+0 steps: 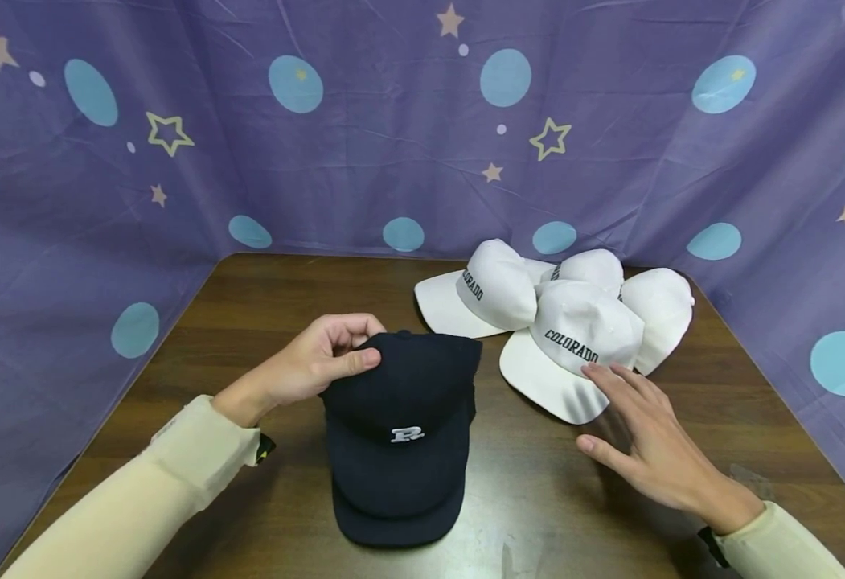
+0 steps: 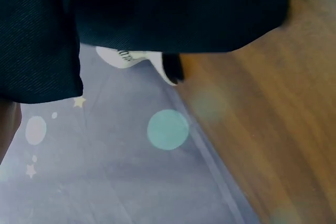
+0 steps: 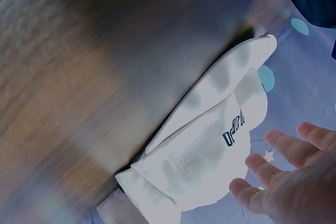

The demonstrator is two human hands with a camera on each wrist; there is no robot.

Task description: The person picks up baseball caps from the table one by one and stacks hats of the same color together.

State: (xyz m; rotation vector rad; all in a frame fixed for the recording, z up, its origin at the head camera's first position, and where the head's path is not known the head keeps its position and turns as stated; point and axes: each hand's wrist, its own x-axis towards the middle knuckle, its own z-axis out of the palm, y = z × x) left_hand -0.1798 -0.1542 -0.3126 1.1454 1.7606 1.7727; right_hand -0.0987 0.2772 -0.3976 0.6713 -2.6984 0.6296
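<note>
My left hand pinches the upper left edge of a dark navy cap, thumb in front and fingers behind. A white letter R marks the cap's front, and its brim points toward me. In the left wrist view the navy cap fills the top. My right hand is held with fingers spread, holding nothing, over the table just in front of the nearest white cap, which reads COLORADO. The right wrist view has this white cap beyond the fingers.
Several white caps sit clustered at the back right of the brown wooden table, among them a white cap at the left and another white cap at the right. A purple curtain with stars and dots encloses the table.
</note>
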